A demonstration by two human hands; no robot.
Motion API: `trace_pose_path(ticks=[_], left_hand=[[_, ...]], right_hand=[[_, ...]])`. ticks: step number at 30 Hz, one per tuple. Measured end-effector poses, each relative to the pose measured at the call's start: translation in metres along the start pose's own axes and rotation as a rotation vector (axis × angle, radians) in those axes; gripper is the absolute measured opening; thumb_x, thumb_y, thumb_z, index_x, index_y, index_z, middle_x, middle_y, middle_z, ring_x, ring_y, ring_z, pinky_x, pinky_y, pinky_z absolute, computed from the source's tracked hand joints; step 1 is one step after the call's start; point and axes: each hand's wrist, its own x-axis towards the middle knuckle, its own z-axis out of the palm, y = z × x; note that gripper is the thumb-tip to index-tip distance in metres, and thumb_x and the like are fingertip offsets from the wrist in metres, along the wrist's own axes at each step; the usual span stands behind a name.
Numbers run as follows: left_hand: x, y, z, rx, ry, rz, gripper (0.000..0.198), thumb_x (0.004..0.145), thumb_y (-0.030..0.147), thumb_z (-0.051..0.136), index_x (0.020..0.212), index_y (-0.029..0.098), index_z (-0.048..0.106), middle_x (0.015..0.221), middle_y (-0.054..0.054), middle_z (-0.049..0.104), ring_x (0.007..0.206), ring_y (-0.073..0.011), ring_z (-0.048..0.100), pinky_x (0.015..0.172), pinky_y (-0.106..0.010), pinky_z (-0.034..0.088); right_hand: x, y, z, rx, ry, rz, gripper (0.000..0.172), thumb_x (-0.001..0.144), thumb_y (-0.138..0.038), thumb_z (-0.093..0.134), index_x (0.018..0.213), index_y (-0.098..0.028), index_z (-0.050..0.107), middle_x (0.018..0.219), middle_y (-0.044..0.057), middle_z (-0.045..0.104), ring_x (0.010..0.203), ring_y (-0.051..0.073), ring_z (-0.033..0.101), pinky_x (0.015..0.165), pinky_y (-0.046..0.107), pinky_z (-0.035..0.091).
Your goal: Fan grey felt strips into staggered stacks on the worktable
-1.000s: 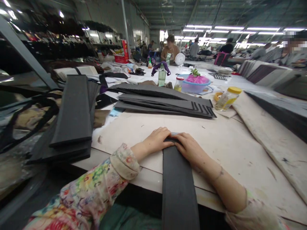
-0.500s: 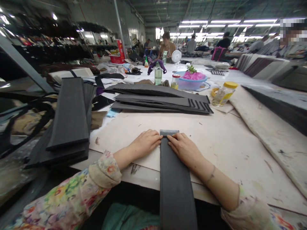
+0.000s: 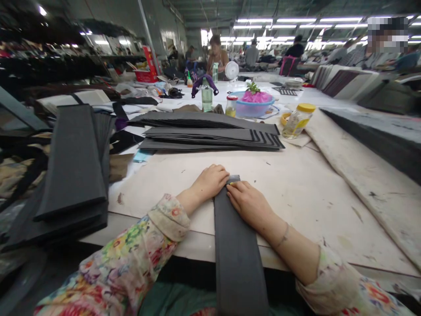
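Observation:
A long dark grey strip of padded-looking material (image 3: 238, 254) runs from the table's near edge away from me and hangs over toward my lap. My left hand (image 3: 209, 182) grips the left corner of its far end, fingers pressed together. On the right side of that end, my right hand (image 3: 248, 202) pinches the strip with bent fingers. Between the fingertips shows a lighter grey band (image 3: 234, 177) at the very end. My fingers partly cover the edge there.
Grey strips lie in a stack (image 3: 213, 136) beyond my hands, and another pile (image 3: 70, 162) stands at left. Behind are a yellow-lidded jar (image 3: 298, 120), a red-lidded jar (image 3: 231, 106), a bottle (image 3: 207, 100) and a blue basin (image 3: 251, 107). People work farther back.
My left hand has slid right across the strip's far end, covering more of it, so less of the lighter band shows. The hands are now closer together. The view has shifted slightly.

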Motion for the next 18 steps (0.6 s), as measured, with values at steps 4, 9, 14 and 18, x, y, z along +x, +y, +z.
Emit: trace_pose_path(ticks=[4,9,14,18], left_hand=[[-0.003,-0.002,-0.001,-0.089,0.035,-0.01,0.016,0.086,0.023,0.045,0.092,0.017,0.059,0.094,-0.004,0.058,0.09,-0.0163,0.052,0.084,-0.03,0.041],[0.002,-0.002,-0.003,-0.162,0.018,-0.035,0.014,0.08,0.018,0.052,0.092,0.015,0.059,0.092,-0.005,0.059,0.09,-0.0166,0.053,0.084,-0.029,0.042],[0.007,0.001,-0.007,-0.213,-0.107,-0.098,0.03,0.079,0.017,0.05,0.108,0.016,0.057,0.099,-0.006,0.059,0.095,-0.0176,0.053,0.088,-0.031,0.041],[0.01,0.003,-0.007,-0.231,-0.137,-0.102,0.029,0.077,0.015,0.047,0.103,0.019,0.059,0.102,-0.004,0.058,0.099,-0.0182,0.051,0.089,-0.032,0.041]], right_hand=[[-0.001,0.0,0.001,0.005,0.016,0.002,0.023,0.087,-0.019,0.039,0.099,-0.012,0.059,0.09,0.011,0.06,0.09,0.021,0.054,0.08,0.035,0.047],[-0.005,-0.001,0.002,0.014,0.05,-0.003,0.022,0.087,-0.018,0.041,0.096,-0.012,0.059,0.095,0.012,0.061,0.094,0.021,0.055,0.08,0.033,0.048],[-0.005,-0.002,0.001,0.007,0.039,-0.015,0.023,0.086,-0.017,0.04,0.096,-0.011,0.06,0.096,0.012,0.062,0.093,0.022,0.055,0.081,0.034,0.047],[-0.004,-0.003,0.0,0.007,0.037,-0.012,0.023,0.086,-0.016,0.039,0.096,-0.011,0.059,0.095,0.012,0.062,0.093,0.022,0.055,0.082,0.034,0.047]])
